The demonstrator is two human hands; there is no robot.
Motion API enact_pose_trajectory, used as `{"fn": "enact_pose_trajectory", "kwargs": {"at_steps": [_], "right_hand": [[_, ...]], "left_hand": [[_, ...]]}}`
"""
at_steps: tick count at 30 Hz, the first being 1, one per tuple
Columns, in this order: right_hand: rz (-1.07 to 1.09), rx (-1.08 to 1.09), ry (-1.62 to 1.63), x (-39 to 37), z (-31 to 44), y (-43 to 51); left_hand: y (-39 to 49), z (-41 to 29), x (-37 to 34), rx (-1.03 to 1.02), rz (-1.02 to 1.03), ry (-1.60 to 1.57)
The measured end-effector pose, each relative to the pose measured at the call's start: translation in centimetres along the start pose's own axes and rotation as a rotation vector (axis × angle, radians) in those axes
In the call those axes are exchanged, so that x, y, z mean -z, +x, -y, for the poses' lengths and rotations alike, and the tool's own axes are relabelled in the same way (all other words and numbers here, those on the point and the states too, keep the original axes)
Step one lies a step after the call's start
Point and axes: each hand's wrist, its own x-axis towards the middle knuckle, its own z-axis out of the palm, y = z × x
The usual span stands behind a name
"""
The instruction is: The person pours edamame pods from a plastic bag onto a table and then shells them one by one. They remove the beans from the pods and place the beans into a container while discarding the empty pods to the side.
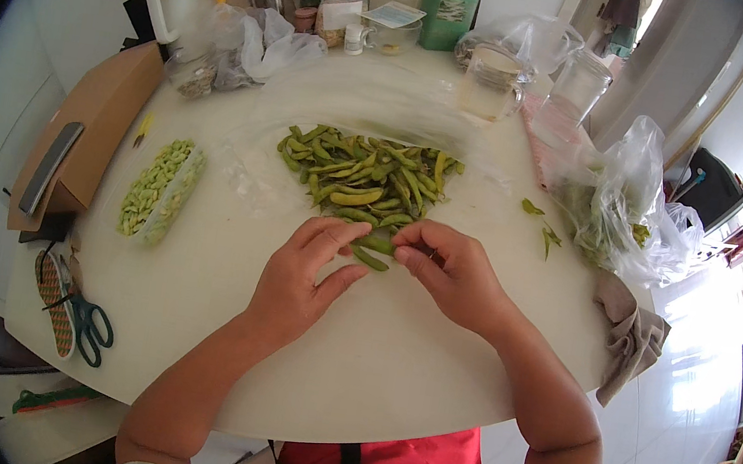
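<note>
A heap of green soybean pods lies on the table at the mouth of a clear plastic bag. At the heap's near edge, my right hand pinches one end of a pod between thumb and fingers. My left hand is at that pod's other end, thumb and index finger spread apart; its other fingers are partly hidden. Just below, a second pod lies near my left fingertips. Off to the left, a clear plastic container holds many shelled green beans.
Scissors lie by an insole at the left edge, near a cardboard box. Jars, bags and a green canister line the back. A plastic bag of greens and a brown cloth rest at right; loose leaves lie nearby.
</note>
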Motion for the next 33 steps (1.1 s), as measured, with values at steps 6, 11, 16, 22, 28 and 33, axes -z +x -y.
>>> {"fn": "enact_pose_trajectory", "kwargs": {"at_steps": [6, 11, 16, 22, 28, 33], "right_hand": [[0.021, 0.037, 0.086, -1.1, 0.0, -0.5], [0.095, -0.01, 0.149, -1.2, 0.7, -0.5], [0.291, -0.225, 0.48, -0.8, 0.2, -0.3], [0.471, -0.416, 0.828, -0.3, -0.2, -0.2], [0.551, -0.468, 0.878, -0.1, 0.3, -0.4], [0.465, -0.339, 0.678, -0.2, 1.1, -0.7]], "left_hand": [[0.1, 0.4, 0.7, 0.465, 0.135, -0.472], [-0.3, 0.5, -0.1, 0.061, 0.006, 0.029], [0.1, 0.5, 0.7, -0.525, -0.037, 0.677], [0.5, 0.0, 0.5, -0.613, 0.019, 0.743], [0.1, 0.1, 0.5, -0.573, 0.063, 0.565], [-0.3, 0.2, 0.2, -0.315, 0.123, 0.247]]}}
